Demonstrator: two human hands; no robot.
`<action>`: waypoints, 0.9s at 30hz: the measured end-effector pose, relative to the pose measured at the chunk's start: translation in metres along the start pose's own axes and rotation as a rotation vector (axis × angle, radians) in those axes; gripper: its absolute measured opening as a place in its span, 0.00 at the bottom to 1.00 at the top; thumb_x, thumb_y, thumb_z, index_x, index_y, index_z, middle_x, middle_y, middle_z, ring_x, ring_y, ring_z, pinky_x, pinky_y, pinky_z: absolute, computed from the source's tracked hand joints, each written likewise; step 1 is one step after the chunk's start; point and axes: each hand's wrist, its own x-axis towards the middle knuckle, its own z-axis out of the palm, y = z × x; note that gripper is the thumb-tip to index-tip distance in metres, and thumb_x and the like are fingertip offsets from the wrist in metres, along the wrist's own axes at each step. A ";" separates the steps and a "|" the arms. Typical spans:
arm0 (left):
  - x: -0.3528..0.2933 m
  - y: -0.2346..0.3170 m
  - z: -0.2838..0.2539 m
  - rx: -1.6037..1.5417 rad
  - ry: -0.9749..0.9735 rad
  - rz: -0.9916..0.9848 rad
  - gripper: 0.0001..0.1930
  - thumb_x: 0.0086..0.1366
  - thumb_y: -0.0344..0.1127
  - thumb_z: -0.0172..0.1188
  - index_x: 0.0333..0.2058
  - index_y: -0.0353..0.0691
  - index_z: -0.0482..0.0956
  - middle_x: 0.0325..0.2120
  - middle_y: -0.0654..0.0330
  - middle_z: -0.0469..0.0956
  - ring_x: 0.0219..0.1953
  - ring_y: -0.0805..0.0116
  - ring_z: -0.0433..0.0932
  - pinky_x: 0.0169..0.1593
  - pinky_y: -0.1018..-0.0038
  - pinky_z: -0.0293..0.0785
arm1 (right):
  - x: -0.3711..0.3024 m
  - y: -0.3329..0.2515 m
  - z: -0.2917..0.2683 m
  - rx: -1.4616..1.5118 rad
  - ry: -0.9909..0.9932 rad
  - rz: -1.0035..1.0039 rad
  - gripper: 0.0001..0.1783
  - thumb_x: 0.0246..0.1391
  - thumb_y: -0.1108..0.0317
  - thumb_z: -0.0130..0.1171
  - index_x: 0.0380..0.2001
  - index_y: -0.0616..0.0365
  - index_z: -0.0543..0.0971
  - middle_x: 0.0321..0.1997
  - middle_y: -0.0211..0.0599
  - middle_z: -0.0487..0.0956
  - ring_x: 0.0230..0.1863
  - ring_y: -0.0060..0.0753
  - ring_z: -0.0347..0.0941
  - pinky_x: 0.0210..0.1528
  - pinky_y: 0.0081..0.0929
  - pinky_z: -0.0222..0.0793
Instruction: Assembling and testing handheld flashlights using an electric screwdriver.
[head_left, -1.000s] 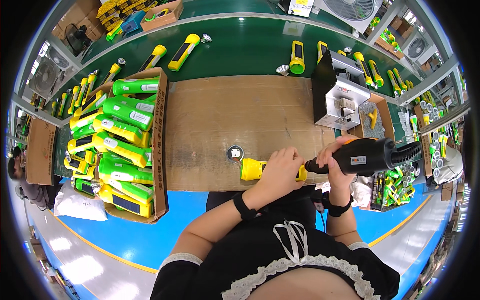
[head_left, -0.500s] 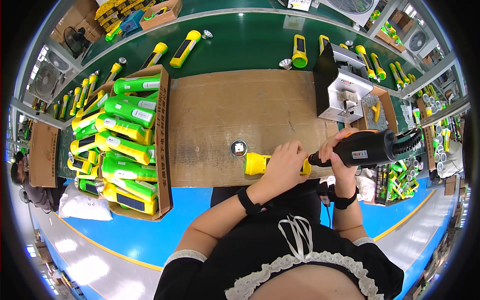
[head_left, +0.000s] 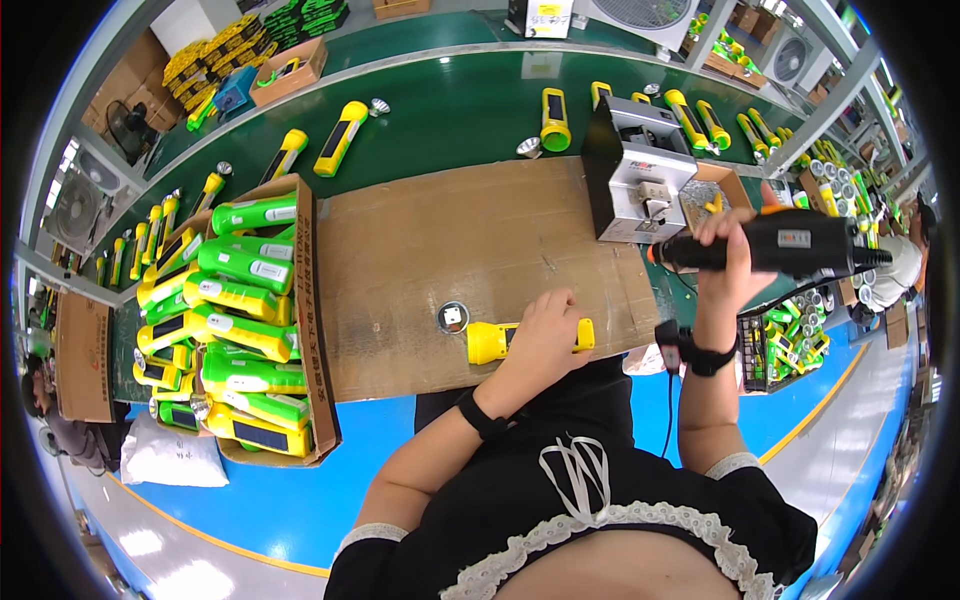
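Note:
My left hand point(head_left: 543, 338) is closed over the middle of a yellow flashlight body point(head_left: 487, 343), which lies sideways on the cardboard sheet at the table's near edge. Beside its wide end rests a round reflector head point(head_left: 453, 317) with a small white square in the centre. My right hand point(head_left: 728, 262) grips a black electric screwdriver point(head_left: 790, 243), held up to the right of the flashlight with its tip pointing left, close to the silver-and-black machine point(head_left: 640, 185). The screwdriver's tip is apart from the flashlight.
An open carton point(head_left: 322, 400) heaped with green and yellow flashlights stands at the left. Across the green bench point(head_left: 440, 130) behind the cardboard sheet point(head_left: 400, 240) lie several flashlights and loose reflectors. A black basket of parts point(head_left: 780, 355) sits at the lower right.
The screwdriver has lifted off the flashlight's tail end and moved up and right in my right hand. My left hand stays on the flashlight; the whole view has shifted somewhat.

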 end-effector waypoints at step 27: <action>-0.039 -0.028 -0.039 0.135 0.223 -0.098 0.22 0.45 0.36 0.68 0.40 0.39 0.75 0.35 0.55 0.70 0.44 0.53 0.67 0.55 0.58 0.59 | 0.016 0.026 -0.007 -0.247 -0.048 -0.028 0.28 0.48 0.77 0.53 0.53 0.74 0.59 0.21 0.39 0.72 0.22 0.30 0.71 0.29 0.29 0.70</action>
